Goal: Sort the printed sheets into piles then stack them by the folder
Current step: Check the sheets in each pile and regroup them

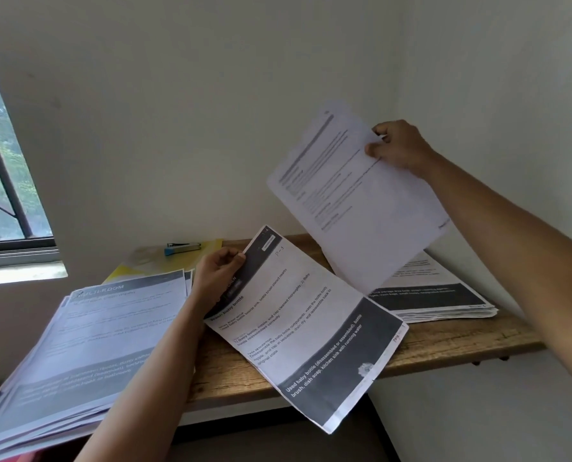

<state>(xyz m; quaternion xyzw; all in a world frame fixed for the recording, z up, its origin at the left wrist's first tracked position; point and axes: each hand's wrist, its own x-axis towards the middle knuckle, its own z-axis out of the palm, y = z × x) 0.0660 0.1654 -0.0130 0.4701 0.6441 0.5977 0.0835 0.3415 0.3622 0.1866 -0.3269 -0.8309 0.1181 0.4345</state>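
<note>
Pinching "Wash baby bottle" sheet in left hand fingers; right hand fingers clamped on raised sheet.

A wooden shelf carries a yellow folder at its back left, a large pile of sheets overhanging its left end, and a smaller pile at its right end.

The thick left pile of printed sheets ran off the left and bottom edges, its print blurred, and covered most of the yellow plastic folder. The raised white sheet, its text unreadably small, hid part of the right-hand pile of sheets.
</note>
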